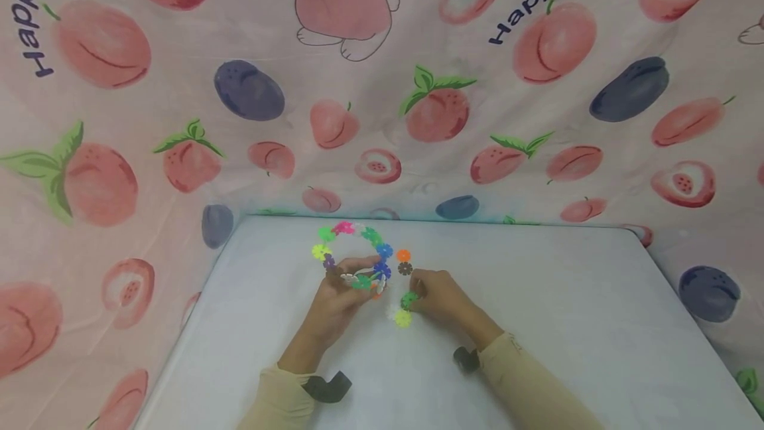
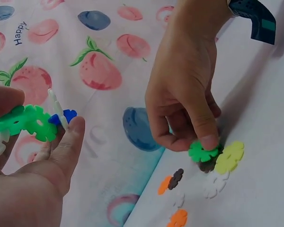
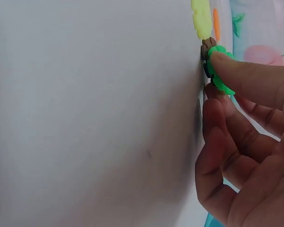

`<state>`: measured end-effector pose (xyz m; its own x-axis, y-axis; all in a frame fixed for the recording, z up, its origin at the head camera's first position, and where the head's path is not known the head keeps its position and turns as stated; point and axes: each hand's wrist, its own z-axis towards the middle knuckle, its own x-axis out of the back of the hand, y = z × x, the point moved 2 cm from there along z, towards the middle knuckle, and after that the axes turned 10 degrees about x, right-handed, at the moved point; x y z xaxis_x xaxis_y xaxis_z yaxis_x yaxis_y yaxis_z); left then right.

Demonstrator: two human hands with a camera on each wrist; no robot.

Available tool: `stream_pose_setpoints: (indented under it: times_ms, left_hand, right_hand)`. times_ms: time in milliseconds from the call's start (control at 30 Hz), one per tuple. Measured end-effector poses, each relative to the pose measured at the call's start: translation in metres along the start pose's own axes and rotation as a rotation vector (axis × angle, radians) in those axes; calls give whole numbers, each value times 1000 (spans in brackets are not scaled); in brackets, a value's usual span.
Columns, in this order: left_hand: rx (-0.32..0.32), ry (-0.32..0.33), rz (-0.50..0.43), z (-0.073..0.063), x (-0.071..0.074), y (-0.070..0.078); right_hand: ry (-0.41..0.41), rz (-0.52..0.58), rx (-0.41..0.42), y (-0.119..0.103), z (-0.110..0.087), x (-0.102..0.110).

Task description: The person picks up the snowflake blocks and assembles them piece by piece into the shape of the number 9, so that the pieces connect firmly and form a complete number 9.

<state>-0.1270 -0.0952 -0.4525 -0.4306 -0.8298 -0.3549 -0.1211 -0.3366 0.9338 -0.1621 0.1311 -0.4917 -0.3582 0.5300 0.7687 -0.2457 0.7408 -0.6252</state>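
Green piece (image 1: 409, 300) pinched, ring of flower pieces (image 1: 384, 251) held alongside

Head view: the left hand (image 1: 337, 300) has the ring between thumb and fingers, left of the green piece and beyond it. The right hand (image 1: 444, 297) pinches the green piece. On the desk (image 1: 537, 264), an orange piece (image 1: 404, 255) lies beyond the green piece, a yellow piece (image 1: 402, 318) just nearer the wearer. The step in hand looks like picking out one piece to add; the next move probably calls for a firm pinch and a lift clear of neighbours.

Left wrist view: the green piece overlaps a dark piece (image 2: 207, 166); whether the right grip holds that too, I cannot tell.

Right wrist view: thumb and fingertip press the green piece between them, its other fingers loosely curled behind.
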Motion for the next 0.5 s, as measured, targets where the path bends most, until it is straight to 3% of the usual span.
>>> stream_pose_setpoints:
  times_ms: [100, 267, 333, 500]
  left_hand:
    - [-7, 42, 82, 1, 1, -1]
    - [-24, 107, 303, 0, -1, 1]
    - [-21, 130, 364, 0, -1, 2]
    - [1, 179, 446, -1, -1, 3]
  right_hand:
    - [10, 3, -11, 0, -1, 2]
    - [53, 43, 6, 1, -3, 6]
    - [70, 124, 27, -1, -5, 9]
    - [40, 480, 40, -14, -17, 16]
